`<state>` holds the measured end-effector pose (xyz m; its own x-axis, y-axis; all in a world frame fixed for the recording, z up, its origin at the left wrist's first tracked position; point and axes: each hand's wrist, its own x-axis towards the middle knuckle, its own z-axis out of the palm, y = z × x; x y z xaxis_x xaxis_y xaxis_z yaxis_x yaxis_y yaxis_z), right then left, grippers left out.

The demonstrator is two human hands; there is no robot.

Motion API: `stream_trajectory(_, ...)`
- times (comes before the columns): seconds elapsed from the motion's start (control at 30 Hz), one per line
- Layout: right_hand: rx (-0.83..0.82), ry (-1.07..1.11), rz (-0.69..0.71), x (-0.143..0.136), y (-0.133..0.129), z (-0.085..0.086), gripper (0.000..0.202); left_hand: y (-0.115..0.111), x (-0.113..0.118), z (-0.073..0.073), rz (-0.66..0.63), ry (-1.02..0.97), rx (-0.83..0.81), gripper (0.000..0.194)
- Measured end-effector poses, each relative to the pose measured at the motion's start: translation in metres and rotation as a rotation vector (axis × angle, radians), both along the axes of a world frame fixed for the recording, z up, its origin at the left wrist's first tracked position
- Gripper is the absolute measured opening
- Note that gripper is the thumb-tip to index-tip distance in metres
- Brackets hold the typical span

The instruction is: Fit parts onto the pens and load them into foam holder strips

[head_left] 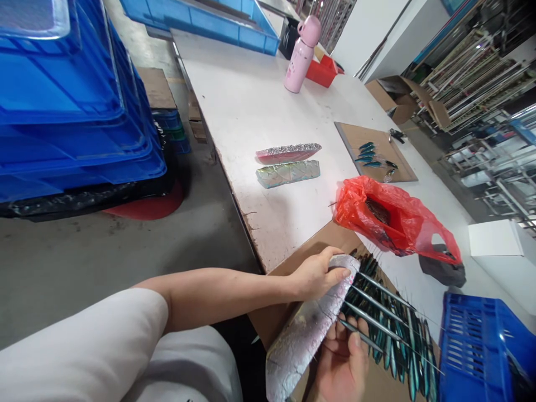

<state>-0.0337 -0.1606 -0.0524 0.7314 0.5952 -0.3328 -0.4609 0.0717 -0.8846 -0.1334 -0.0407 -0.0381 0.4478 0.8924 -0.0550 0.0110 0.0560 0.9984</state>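
Note:
My left hand point(317, 274) is closed on the upper end of a long silvery, crackle-surfaced block point(307, 329), thumb on its top edge. Several slim dark-teal spindle-shaped pieces point(374, 321) with thin wires stick out from the block's right side. My right hand point(344, 360), palm up below, pinches the lowest spindle-shaped piece point(360, 335) close to the block's edge; whether its wire is in the block I cannot tell. Beneath them, many similar shiny teal pieces point(412, 357) lie in rows on brown cardboard point(285, 310).
Two more blocks, one pinkish point(288, 153) and one greenish-silver point(288, 174), lie on the white table point(243, 106). A red plastic bag point(360, 201), cardboard sheet point(377, 139) with teal pieces, pink bottle point(299, 61) and blue basket point(473, 340) are around. Blue crates point(62, 84) stand left.

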Motion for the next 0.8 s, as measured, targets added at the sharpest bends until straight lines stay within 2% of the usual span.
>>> stream_trajectory(0.5, 0.029, -0.245, 0.069, 0.0008, -0.009, -0.0079, 0.026, -0.0016, 0.004, -0.0032, 0.023, 0.027, 0.04, 0.044)
stream_trajectory(0.8, 0.015, -0.197, 0.06, 0.0015, -0.0067, -0.0076, 0.027, -0.0021, 0.0045, -0.0031, 0.028, 0.052, 0.035, 0.045)
